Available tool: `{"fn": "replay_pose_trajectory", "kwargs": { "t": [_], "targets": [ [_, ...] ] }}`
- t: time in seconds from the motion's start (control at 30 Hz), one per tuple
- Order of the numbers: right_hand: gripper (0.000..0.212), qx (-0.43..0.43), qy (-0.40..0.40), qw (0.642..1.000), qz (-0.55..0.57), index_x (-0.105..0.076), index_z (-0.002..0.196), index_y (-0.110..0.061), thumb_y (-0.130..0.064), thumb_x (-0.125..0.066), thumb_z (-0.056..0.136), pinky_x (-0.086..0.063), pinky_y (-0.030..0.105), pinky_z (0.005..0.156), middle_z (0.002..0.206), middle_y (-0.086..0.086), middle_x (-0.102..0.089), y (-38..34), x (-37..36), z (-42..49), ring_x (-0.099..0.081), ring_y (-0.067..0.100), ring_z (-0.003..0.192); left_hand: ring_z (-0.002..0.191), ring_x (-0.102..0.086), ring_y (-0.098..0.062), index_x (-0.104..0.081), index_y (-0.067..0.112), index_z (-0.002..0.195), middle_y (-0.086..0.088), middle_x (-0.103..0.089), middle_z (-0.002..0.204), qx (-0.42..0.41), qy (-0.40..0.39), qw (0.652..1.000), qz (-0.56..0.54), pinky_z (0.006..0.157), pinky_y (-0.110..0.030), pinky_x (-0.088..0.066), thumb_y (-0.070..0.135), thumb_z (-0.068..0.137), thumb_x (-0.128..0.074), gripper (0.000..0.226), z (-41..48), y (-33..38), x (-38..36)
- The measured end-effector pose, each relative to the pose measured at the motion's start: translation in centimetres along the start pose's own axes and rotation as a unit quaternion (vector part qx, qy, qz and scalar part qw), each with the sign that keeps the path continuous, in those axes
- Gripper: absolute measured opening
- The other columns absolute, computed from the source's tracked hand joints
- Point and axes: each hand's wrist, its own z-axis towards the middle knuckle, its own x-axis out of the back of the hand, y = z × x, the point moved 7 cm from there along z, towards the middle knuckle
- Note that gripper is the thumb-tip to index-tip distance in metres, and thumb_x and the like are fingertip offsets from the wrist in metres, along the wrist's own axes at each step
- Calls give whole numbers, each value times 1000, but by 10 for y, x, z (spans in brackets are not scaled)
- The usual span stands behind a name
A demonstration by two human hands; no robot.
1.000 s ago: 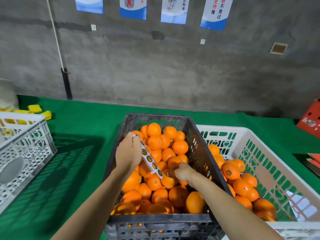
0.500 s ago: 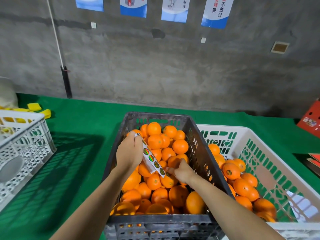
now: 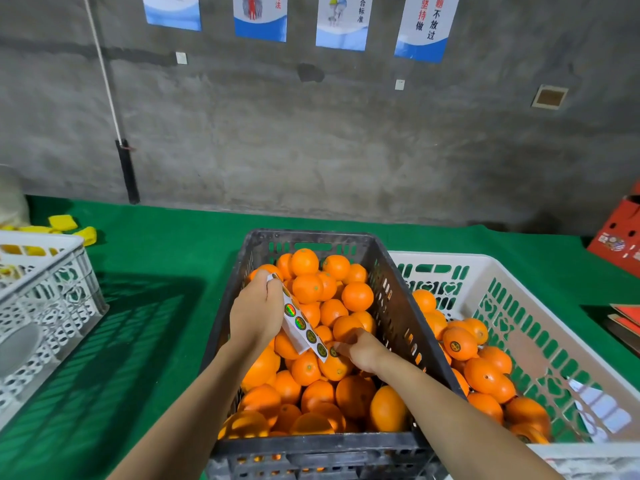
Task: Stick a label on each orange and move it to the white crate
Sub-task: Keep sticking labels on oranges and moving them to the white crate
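my left hand (image 3: 256, 311) grips label strip (image 3: 304, 329); my right hand (image 3: 365, 353) pinches label (image 3: 333, 351) at strip's end, over black crate (image 3: 398, 306).

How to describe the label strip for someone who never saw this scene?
Find the dark crate full of oranges on the green table. Above its left side, the left hand holds the label strip. It alone is flat and white, carrying a row of round shiny stickers.
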Motion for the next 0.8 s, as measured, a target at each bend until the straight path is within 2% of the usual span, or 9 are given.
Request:
{"fn": "replay_pose_trajectory", "kwargs": {
  "t": [0.13, 0.27, 0.37, 0.43, 0.53, 0.6, 0.7, 0.77, 0.8],
  "targets": [
    [55, 3, 6, 1000, -14, -42, 142, -14, -43, -56, 97, -47, 39, 100, 132, 9, -57, 0, 1, 0, -55, 26, 116, 49, -53, -6, -35, 24, 70, 0, -52, 59, -29, -18, 999, -3, 47, -24, -34, 29, 100, -39, 30, 0, 5, -3],
    [91, -17, -60, 997, -54, -10, 151, -23, -60, -62, 86, -42, 33, 97, 143, 7, -48, 6, -12, -6, -50, 26, 125, 55, -59, -11, -42, 25, 83, -1, -58, 64, -77, -45, 995, 39, 45, -23, -37, 33, 103, -40, 22, -2, 12, -10],
    [94, -16, -76, 993, -86, -1, 152, -26, -58, -61, 87, -40, 38, 106, 146, 8, -45, 7, -16, -7, -47, 28, 130, 47, -52, -11, -41, 30, 88, 1, -52, 57, -118, -67, 989, 59, 39, -19, -29, 34, 104, -42, 16, -7, 16, -16],
    [86, -5, -70, 994, -88, -8, 150, -27, -57, -61, 88, -42, 40, 105, 143, 8, -49, 5, -15, -8, -50, 29, 127, 44, -44, -11, -41, 29, 86, 1, -46, 53, -149, -81, 983, 69, 41, -22, -27, 34, 104, -42, 19, -10, 19, -20],
    [74, 37, -27, 994, -97, -31, 144, -30, -61, -61, 83, -50, 39, 95, 130, 2, -60, -6, -10, -11, -59, 25, 113, 43, -42, -11, -40, 29, 79, 2, -43, 52, -171, -79, 978, 93, 40, -21, -24, 34, 104, -42, 25, -13, 24, -21],
    [70, 45, 8, 995, -84, -44, 137, -34, -67, -57, 77, -52, 36, 89, 121, 2, -64, -13, -2, -13, -62, 26, 104, 43, -43, -13, -38, 29, 79, 2, -42, 52, -173, -57, 978, 98, 41, -22, -22, 31, 103, -44, 26, -13, 26, -17],
    [67, 41, 46, 998, -30, -49, 134, -33, -71, -50, 79, -50, 37, 80, 116, 7, -67, -20, 9, -16, -63, 27, 96, 46, -43, -14, -38, 28, 76, 2, -41, 55, -164, 7, 983, 80, 44, -25, -23, 28, 103, -45, 27, -13, 28, -6],
    [61, 47, 78, 996, 17, -50, 128, -33, -72, -45, 82, -51, 38, 80, 111, 5, -67, -25, 18, -21, -63, 29, 97, 52, -46, -22, -49, 22, 90, 1, -48, 62, -146, 42, 986, 65, 51, -30, -31, 28, 103, -43, 15, -12, 27, 1],
    [56, 57, 101, 992, 47, -50, 123, -33, -72, -44, 83, -52, 41, 82, 106, 2, -66, -29, 24, -24, -63, 28, 95, 60, -51, -28, -53, 16, 103, -3, -54, 69, -129, 59, 988, 57, 57, -33, -36, 31, 103, -40, 20, -11, 26, 4]
  ]
}}
